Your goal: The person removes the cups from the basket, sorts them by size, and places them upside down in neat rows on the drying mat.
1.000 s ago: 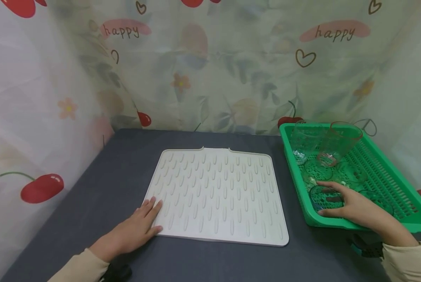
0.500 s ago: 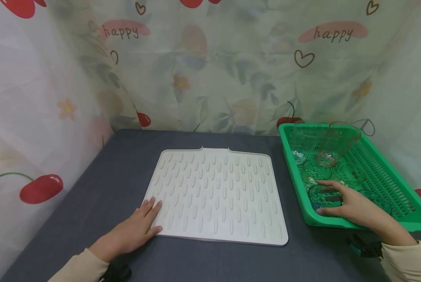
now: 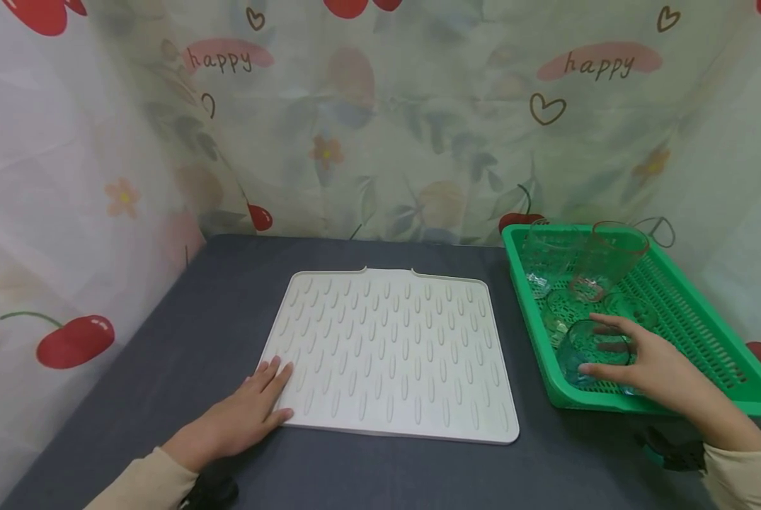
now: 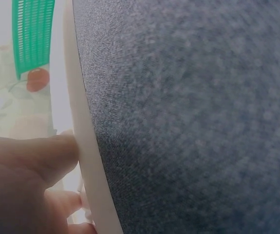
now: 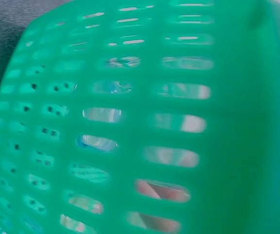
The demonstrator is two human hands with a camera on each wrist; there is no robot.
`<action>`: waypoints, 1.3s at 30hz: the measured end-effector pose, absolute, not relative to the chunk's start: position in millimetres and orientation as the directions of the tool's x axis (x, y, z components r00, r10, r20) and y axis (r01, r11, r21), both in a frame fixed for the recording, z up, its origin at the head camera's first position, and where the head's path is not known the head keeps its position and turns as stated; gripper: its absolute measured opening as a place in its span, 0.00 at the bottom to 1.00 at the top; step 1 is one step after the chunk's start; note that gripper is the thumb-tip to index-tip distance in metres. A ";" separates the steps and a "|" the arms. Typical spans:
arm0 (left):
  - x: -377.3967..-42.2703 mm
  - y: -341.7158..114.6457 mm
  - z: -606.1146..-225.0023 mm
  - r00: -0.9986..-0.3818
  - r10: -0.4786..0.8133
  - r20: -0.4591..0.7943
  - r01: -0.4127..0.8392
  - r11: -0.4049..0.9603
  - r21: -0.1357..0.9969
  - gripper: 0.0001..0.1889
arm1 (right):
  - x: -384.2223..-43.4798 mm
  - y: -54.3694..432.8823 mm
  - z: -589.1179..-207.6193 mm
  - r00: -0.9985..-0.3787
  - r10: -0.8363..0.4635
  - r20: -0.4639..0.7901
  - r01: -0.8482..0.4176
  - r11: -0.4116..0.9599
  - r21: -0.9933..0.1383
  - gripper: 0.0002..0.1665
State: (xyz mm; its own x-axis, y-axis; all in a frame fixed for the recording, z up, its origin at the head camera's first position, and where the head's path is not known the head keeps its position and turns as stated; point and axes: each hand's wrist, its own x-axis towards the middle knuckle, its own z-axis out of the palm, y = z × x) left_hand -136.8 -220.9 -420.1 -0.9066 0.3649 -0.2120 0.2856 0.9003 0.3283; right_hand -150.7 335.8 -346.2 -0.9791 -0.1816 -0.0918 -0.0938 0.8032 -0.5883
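In the head view my left hand rests with fingers extended on the lower left corner of a white ridged drying mat. The left wrist view shows its thumb against the raised edge of the mat. My right hand reaches into a green plastic basket and grips a clear bluish drinking glass near the rim. Its thumb lies on the near side, and fingers show through the glass. In the right wrist view the basket wall hides most of that hand.
A taller clear glass and a pink-rimmed glass stand at the back of the basket. Lower glasses sit among them. A patterned curtain hangs behind the dark table.
My right hand has risen a little, lifting the bluish glass with it inside the basket. The left hand has stayed in place on the mat.
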 end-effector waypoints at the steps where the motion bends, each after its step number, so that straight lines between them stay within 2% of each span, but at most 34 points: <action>1: -136.9 -220.5 -419.6 -0.905 0.366 -0.215 0.284 0.899 0.332 0.39 | -149.1 336.1 -343.2 -0.983 -0.166 -0.078 -0.090 0.808 -0.582 0.53; 6: -139.2 -220.6 -417.9 -0.896 0.381 -0.228 0.286 0.888 0.360 0.39 | -140.9 335.6 -328.5 -0.996 -0.085 0.019 -0.082 0.826 -0.557 0.54; 13: -143.7 -222.7 -412.4 -0.878 0.400 -0.263 0.275 0.872 0.406 0.42 | -131.3 326.1 -311.9 -0.982 -0.033 0.185 -0.137 0.800 -0.585 0.54; 19: -145.8 -218.6 -392.5 -0.887 0.396 -0.237 0.297 0.882 0.365 0.41 | -121.4 307.5 -299.3 -0.953 -0.019 0.302 -0.213 0.750 -0.626 0.50; 22: -145.3 -210.8 -372.4 -0.912 0.382 -0.152 0.310 0.881 0.358 0.39 | -118.2 295.1 -293.3 -0.943 -0.033 0.331 -0.251 0.723 -0.644 0.49; 29: -138.1 -182.2 -328.6 -0.928 0.355 0.115 0.366 0.808 0.463 0.38 | -115.9 258.1 -287.6 -0.925 -0.132 0.356 -0.348 0.671 -0.655 0.47; 32: -132.7 -166.4 -318.3 -0.903 0.360 0.235 0.429 0.738 0.520 0.37 | -115.4 241.8 -288.9 -0.914 -0.181 0.363 -0.389 0.645 -0.657 0.48; 39: -119.5 -126.7 -312.8 -0.793 0.391 0.467 0.609 0.493 0.621 0.35 | -114.7 208.9 -293.1 -0.912 -0.246 0.328 -0.408 0.630 -0.661 0.49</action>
State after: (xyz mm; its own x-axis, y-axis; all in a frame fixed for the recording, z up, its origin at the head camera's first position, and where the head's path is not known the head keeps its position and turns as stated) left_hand -119.5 -126.7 -312.8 -0.7932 0.3913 0.4666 0.6089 0.4933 0.6213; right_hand -114.7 208.9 -293.1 -0.9120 -0.2461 0.3283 -0.4079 0.6296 -0.6612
